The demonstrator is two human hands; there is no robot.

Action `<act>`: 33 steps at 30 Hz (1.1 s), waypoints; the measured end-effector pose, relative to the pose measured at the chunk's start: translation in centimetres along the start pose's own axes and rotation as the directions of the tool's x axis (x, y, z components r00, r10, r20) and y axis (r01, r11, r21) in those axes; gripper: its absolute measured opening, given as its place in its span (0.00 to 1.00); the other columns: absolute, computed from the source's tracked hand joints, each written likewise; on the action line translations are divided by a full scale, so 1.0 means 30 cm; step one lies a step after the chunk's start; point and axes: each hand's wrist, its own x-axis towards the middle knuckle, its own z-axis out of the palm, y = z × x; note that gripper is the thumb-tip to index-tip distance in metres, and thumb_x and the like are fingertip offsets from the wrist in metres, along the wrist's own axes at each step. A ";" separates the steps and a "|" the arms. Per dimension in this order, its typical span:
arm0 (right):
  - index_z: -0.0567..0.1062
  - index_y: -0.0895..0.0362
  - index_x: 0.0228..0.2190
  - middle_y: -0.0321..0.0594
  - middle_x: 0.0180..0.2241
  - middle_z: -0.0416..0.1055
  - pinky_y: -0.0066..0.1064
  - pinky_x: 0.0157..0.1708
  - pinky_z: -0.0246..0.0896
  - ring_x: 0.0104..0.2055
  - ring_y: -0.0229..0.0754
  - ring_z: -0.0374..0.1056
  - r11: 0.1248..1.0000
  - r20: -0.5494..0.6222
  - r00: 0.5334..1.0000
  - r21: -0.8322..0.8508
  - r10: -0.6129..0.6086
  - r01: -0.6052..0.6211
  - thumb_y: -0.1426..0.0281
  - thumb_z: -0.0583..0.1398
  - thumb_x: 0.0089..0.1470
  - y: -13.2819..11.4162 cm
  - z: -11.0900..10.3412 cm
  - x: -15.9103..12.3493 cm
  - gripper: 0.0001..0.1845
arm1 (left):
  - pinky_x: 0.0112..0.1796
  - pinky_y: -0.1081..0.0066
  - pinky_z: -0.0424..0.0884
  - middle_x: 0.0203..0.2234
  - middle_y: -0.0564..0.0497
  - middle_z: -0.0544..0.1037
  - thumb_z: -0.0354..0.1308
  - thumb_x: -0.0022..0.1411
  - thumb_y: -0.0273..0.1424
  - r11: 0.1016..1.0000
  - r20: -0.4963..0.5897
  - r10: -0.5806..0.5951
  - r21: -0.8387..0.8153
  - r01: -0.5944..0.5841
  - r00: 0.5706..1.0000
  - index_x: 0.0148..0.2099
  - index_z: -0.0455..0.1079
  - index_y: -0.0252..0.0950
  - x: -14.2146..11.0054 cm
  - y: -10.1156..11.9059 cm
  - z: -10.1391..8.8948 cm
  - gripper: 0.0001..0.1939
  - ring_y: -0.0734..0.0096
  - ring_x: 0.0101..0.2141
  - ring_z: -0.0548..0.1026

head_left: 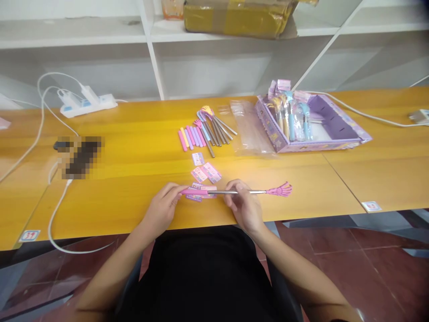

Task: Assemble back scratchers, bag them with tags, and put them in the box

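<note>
A back scratcher with a pink claw head [279, 189], a metal rod and a pink handle [198, 192] lies level between my two hands. My left hand [165, 203] is closed on the end of its pink handle. With its fingers around the metal rod, my right hand [245, 203] grips the same back scratcher short of the claw. Small printed cards [205, 172] lie on the table just beyond it, some partly under the handle. Farther off are several loose pink, purple and yellow handle sleeves [191, 137] and a heap of metal rods with coloured claw heads [217, 127].
A purple display box [348, 117] at the right holds bagged back scratchers [291, 120]. Clear plastic bags [251, 127] lie beside it. A power strip [87, 105] with white cables stands at the back left. A taped carton [239, 18] rests on the shelf above.
</note>
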 end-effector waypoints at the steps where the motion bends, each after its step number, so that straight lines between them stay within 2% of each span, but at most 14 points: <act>1: 0.76 0.51 0.35 0.31 0.19 0.64 0.34 0.23 0.44 0.20 0.37 0.49 1.000 -0.007 1.000 -0.003 -0.007 0.007 0.52 0.58 0.70 0.002 0.000 -0.003 0.18 | 0.51 0.61 0.78 0.49 0.44 0.81 0.48 0.82 0.33 1.000 -0.003 0.006 0.002 -0.006 1.000 0.63 0.75 0.43 -0.001 0.000 0.000 0.18 0.61 0.48 0.80; 7: 0.76 0.52 0.33 0.31 0.17 0.63 0.31 0.20 0.41 0.19 0.36 0.50 0.999 -0.086 0.995 -0.022 -0.050 0.048 0.50 0.59 0.70 0.016 0.005 -0.007 0.20 | 0.52 0.64 0.78 0.49 0.46 0.82 0.49 0.82 0.31 0.996 0.013 0.077 0.046 -0.078 0.997 0.61 0.76 0.41 -0.002 0.005 0.002 0.16 0.64 0.49 0.81; 12: 0.77 0.53 0.32 0.30 0.15 0.63 0.29 0.20 0.42 0.18 0.34 0.50 0.993 -0.113 0.990 0.075 -0.084 0.093 0.53 0.61 0.69 0.018 0.015 -0.011 0.19 | 0.52 0.66 0.78 0.49 0.46 0.83 0.49 0.82 0.30 0.993 -0.012 0.087 0.075 -0.085 0.996 0.60 0.76 0.39 -0.001 0.012 -0.006 0.15 0.66 0.49 0.82; 22: 0.78 0.54 0.32 0.29 0.15 0.62 0.30 0.22 0.42 0.18 0.33 0.50 0.990 -0.077 0.996 0.137 -0.033 0.043 0.54 0.61 0.69 0.018 0.003 0.000 0.19 | 0.47 0.69 0.79 0.48 0.47 0.82 0.50 0.81 0.27 0.987 0.014 0.138 0.079 -0.139 0.990 0.62 0.74 0.39 -0.015 -0.010 -0.002 0.15 0.69 0.44 0.82; 28: 0.79 0.55 0.33 0.29 0.15 0.62 0.31 0.22 0.42 0.18 0.33 0.49 0.989 -0.054 0.998 0.144 -0.034 0.042 0.54 0.61 0.70 0.019 0.001 0.001 0.20 | 0.40 0.74 0.78 0.40 0.51 0.81 0.50 0.81 0.26 0.991 0.010 0.135 0.006 -0.135 0.991 0.61 0.75 0.39 -0.015 0.001 -0.007 0.15 0.74 0.34 0.78; 33: 0.81 0.55 0.33 0.30 0.16 0.61 0.32 0.23 0.43 0.19 0.35 0.51 0.992 -0.048 0.997 0.104 -0.066 0.071 0.53 0.59 0.71 0.034 0.001 -0.006 0.22 | 0.39 0.75 0.77 0.41 0.51 0.81 0.51 0.80 0.24 0.987 0.006 0.161 -0.017 -0.161 0.987 0.63 0.74 0.40 -0.019 -0.012 -0.004 0.17 0.76 0.33 0.77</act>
